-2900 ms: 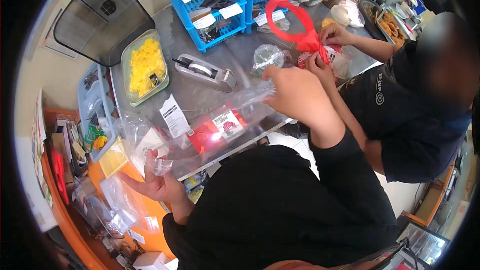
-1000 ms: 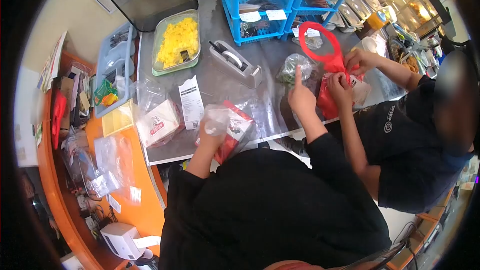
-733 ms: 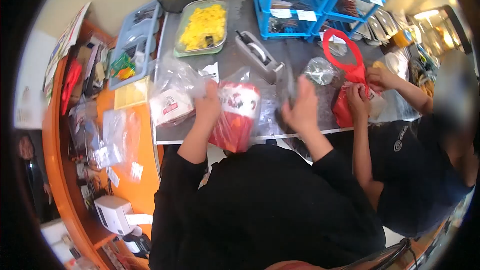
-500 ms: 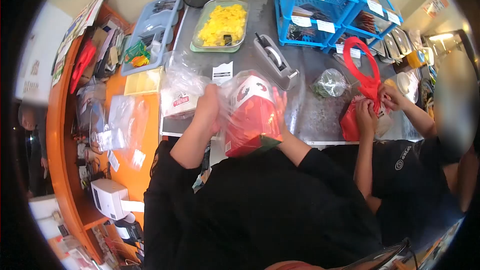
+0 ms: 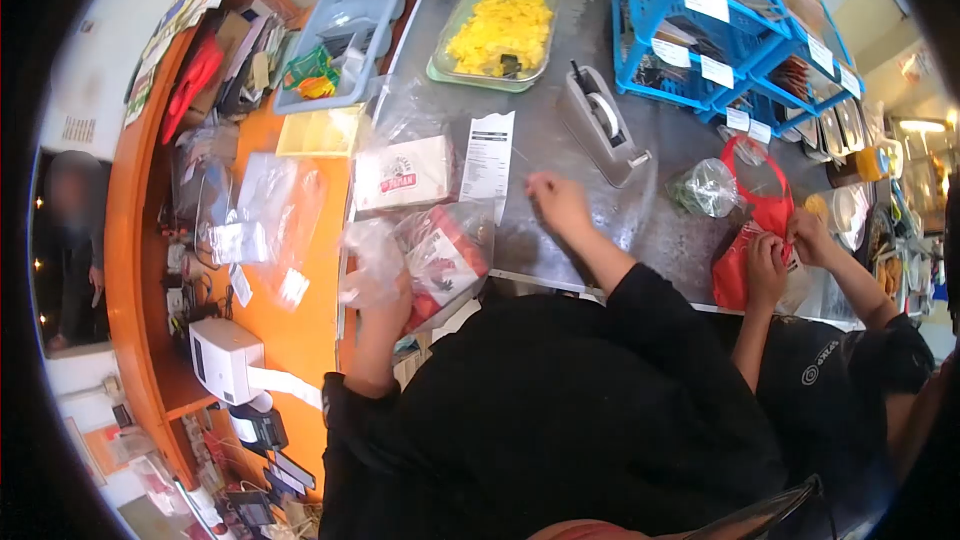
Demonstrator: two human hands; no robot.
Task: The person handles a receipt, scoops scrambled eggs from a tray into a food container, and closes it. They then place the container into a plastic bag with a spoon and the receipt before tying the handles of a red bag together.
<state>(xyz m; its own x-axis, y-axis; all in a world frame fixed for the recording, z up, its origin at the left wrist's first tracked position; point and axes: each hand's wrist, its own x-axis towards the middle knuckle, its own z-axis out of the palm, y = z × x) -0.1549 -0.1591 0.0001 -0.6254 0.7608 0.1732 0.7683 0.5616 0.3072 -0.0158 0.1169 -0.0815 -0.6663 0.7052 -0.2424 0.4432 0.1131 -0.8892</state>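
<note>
A clear plastic bag (image 5: pixel 478 230) with a red and white box (image 5: pixel 445 265) inside is tilted at the table's front left edge. My left hand (image 5: pixel 395 308) is closed on the bag's gathered plastic, which partly covers the fingers. Above the bare metal, apart from the bag, is my right hand (image 5: pixel 560 202), its fingers curled and nothing visible in them. It is nearest to a printed receipt (image 5: pixel 488 165) on its left and a grey tape dispenser (image 5: pixel 600 130) beyond it. Behind the bag lies a white printed box (image 5: pixel 403 175) under clear plastic.
A glass container of yellow food (image 5: pixel 500 30) stands at the back, beside blue baskets (image 5: pixel 690 40). On the right a co-worker's hands (image 5: pixel 785 255) hold a red bag (image 5: pixel 740 265), near a bagged green item (image 5: pixel 705 187). At left are a cutlery tray (image 5: pixel 345 30) and a printer (image 5: pixel 225 355).
The bagged red box has moved left and down with my left hand. My right hand has left the box and is now over the metal table. The receipt is more fully visible.
</note>
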